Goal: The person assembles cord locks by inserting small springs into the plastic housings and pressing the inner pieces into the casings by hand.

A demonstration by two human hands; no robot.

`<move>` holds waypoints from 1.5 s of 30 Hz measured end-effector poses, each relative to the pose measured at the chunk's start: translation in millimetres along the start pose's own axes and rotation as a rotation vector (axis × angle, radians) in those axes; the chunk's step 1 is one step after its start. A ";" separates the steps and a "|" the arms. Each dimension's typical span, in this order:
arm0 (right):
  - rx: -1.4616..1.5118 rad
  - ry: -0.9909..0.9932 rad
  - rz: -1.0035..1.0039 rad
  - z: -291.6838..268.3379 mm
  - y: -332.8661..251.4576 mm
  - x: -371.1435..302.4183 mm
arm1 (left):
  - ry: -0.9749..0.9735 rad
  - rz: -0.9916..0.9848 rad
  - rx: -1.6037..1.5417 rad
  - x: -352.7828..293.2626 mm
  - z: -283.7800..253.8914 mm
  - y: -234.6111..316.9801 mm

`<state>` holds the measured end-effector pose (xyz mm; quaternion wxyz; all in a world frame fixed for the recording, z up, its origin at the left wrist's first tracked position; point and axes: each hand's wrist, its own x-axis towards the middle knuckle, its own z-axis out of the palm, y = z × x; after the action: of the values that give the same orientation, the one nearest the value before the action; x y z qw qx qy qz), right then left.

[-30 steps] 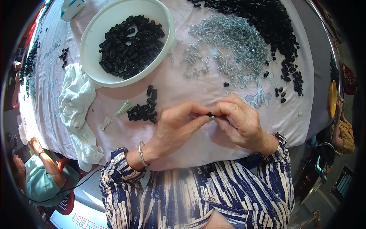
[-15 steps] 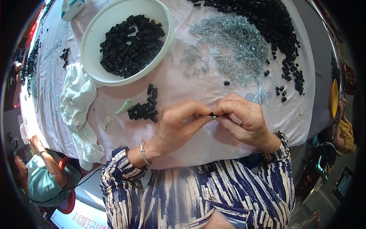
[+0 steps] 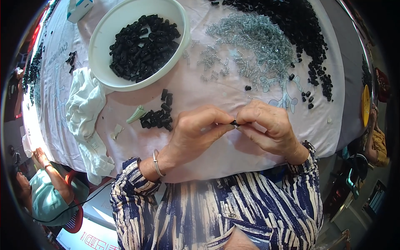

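Note:
Over the near middle of the cloth-covered table, my left hand (image 3: 198,129) and my right hand (image 3: 268,127) meet, fingertips pinched together. Between them is a small black plastic piece (image 3: 234,123), mostly hidden by the fingers, so its exact kind cannot be told. Just left of my left hand lies a small group of black plastic cylinders (image 3: 158,120). Beyond my hands spreads a heap of small metal springs (image 3: 254,37). A larger pile of short black plastic parts (image 3: 291,21) covers the far right.
A white bowl (image 3: 186,41) holding many black cylinders stands at the far left. A crumpled white cloth (image 3: 85,108), a pale green strip (image 3: 136,114) and a paper scrap (image 3: 117,131) lie left. A box (image 3: 79,10) sits far left. Other people sit left (image 3: 50,196) and right (image 3: 377,143).
Both hands stay pinched together on the small black piece, which seems slightly turned between the fingertips. The view has shifted a little; the heaps and bowl look the same.

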<state>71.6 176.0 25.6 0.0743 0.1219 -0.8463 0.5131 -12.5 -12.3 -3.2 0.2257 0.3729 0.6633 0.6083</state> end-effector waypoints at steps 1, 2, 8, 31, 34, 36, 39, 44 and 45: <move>0.000 -0.001 0.000 -0.3 -0.7 0.4 | 0.001 0.000 0.000 0.0 0.1 -0.1; -0.032 -0.014 0.006 -0.9 -2.3 0.9 | 0.005 -0.002 -0.005 0.1 0.5 -0.3; -0.064 -0.086 0.082 -3.0 -5.5 1.3 | 0.014 0.035 0.006 -1.1 2.2 -1.9; 0.144 -0.120 0.208 -7.0 -6.7 0.8 | -0.079 -0.053 -0.070 2.1 -2.4 6.8; 0.123 -0.074 0.149 -4.1 -3.7 0.7 | -0.049 -0.105 -0.072 2.1 -2.9 9.2; 0.014 0.046 -0.016 0.5 -3.6 0.8 | -0.042 -0.238 -0.173 3.2 -5.2 11.5; -0.226 0.179 -0.211 12.6 -4.8 1.9 | -0.004 -0.390 -0.456 3.0 -5.3 11.5; -0.307 0.232 -0.290 19.0 -8.1 6.1 | 0.000 -0.462 -0.620 2.1 -5.9 13.9; -0.324 0.240 -0.281 19.4 -9.7 7.1 | -0.010 -0.501 -0.666 2.6 -6.4 15.1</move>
<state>67.5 153.6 26.6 0.2637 0.1631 -0.8774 0.3661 -15.6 -14.7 13.0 0.4785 0.1094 0.4993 0.7140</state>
